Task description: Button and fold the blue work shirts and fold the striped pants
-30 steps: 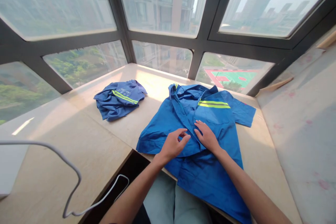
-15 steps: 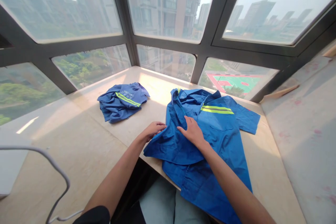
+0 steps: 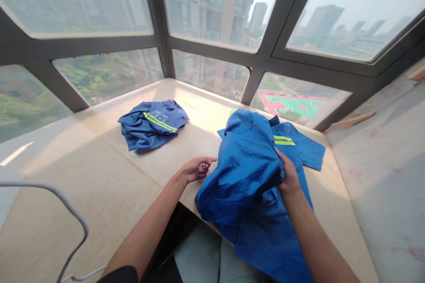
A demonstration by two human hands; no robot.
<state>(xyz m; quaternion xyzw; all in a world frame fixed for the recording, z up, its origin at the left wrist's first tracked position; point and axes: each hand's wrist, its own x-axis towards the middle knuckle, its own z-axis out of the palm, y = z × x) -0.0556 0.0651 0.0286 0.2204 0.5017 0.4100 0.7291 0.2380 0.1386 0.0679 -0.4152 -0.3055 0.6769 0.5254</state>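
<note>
A bright blue work shirt (image 3: pixel 252 172) with yellow reflective stripes lies on the pale wooden table (image 3: pixel 99 177), its hem hanging over the near edge. My right hand (image 3: pixel 288 173) grips the shirt's left front panel and holds it folded over toward the right, bunched up above the rest of the garment. My left hand (image 3: pixel 196 169) rests just left of the shirt on the table, fingers loosely curled, holding nothing. A second, darker blue shirt (image 3: pixel 152 124) lies crumpled farther back on the left.
A white wire hanger (image 3: pixel 71 219) sits at the near left. Large windows with dark frames (image 3: pixel 262 59) wrap around the table's far side. A pale wall or board (image 3: pixel 385 159) stands on the right. My lap shows below the table's cut-out edge.
My right hand has taken hold of the shirt's left front panel and lifted it over to the right. My left hand has let go of the cloth and rests beside it.
</note>
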